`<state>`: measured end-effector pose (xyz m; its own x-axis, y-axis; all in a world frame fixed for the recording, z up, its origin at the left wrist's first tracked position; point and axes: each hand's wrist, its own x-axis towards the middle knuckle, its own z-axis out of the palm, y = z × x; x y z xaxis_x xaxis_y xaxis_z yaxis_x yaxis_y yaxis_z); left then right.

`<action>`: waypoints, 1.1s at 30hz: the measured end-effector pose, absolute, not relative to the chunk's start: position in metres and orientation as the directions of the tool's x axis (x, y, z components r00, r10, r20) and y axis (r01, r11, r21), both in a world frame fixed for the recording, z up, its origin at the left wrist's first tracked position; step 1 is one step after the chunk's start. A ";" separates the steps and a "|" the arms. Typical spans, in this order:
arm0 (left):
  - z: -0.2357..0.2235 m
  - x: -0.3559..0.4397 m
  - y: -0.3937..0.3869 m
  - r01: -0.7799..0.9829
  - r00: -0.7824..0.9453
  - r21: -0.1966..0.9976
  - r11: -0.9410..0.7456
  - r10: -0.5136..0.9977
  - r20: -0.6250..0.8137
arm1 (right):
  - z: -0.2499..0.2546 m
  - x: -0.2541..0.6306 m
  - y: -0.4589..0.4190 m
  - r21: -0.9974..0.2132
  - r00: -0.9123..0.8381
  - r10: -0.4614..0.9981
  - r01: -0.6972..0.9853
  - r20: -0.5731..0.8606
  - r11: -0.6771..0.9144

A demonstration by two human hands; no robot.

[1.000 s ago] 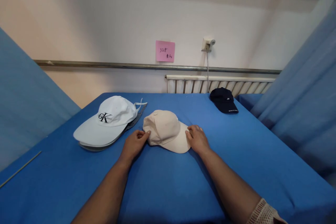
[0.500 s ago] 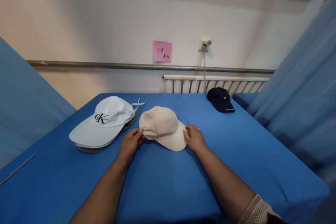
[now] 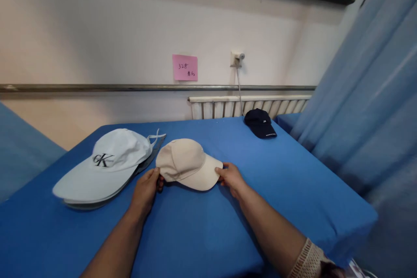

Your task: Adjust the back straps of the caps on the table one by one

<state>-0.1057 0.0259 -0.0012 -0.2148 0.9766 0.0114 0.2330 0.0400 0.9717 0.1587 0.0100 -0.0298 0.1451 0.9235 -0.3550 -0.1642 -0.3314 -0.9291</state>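
Observation:
A beige baseball cap (image 3: 187,160) sits crown up in the middle of the blue-covered table (image 3: 195,234), its brim pointing right. My left hand (image 3: 146,186) pinches the back edge of the cap between thumb and fingers. At the other end, my right hand (image 3: 230,178) grips the tip of the brim, thumb on top and fingers below. Left of my left hand lies a white cap with black "CK" lettering (image 3: 120,152), resting on other headwear whose grey and pale edges show beneath it.
A dark navy cap (image 3: 259,123) lies at the back right of the table. Behind it are a white radiator (image 3: 215,107), a metal rail (image 3: 137,88) and a plugged-in socket (image 3: 236,59). Blue curtains (image 3: 358,108) hang at both sides. A pink note (image 3: 185,67) is on the wall.
My right hand has shifted from resting at the brim's edge to gripping it, thumb on top. My left hand keeps its pinch. The whole view has turned somewhat to the right.

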 end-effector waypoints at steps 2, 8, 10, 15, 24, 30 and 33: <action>-0.001 -0.107 0.028 0.278 -0.177 0.960 0.035 0.984 0.015 | -0.027 0.156 0.010 -0.893 0.109 0.915 -0.290 -0.388 -0.344; 0.007 -0.106 0.029 0.320 -0.158 0.946 0.046 0.987 0.006 | -0.023 0.176 0.011 -0.802 0.145 0.918 -0.548 -0.370 -0.237; 0.010 -0.104 0.029 0.338 -0.159 0.939 0.065 0.987 -0.011 | -0.023 0.198 0.007 -0.782 0.190 0.921 -0.600 -0.341 -0.166; 0.009 -0.100 0.030 0.476 -0.090 0.875 0.087 0.995 -0.050 | -0.034 0.287 -0.021 -0.716 0.417 0.880 -0.685 -0.230 0.137; 0.000 -0.094 0.032 0.618 0.049 0.786 0.022 0.997 -0.066 | -0.067 0.425 -0.074 -0.847 0.794 0.533 -0.474 -0.293 0.241; 0.001 -0.094 0.035 0.625 0.065 0.780 0.018 0.995 -0.076 | -0.074 0.451 -0.065 -0.892 0.828 0.481 -0.415 -0.287 0.181; 0.001 -0.093 0.035 0.607 0.080 0.795 0.003 0.995 -0.065 | -0.075 0.454 -0.056 -0.907 0.824 0.489 -0.397 -0.286 0.140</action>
<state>-0.0930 0.0348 0.0009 0.0799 0.9947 -0.0647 0.6068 0.0030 0.7949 0.4539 -0.0560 -0.0751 0.8245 0.4886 -0.2855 -0.3972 0.1402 -0.9070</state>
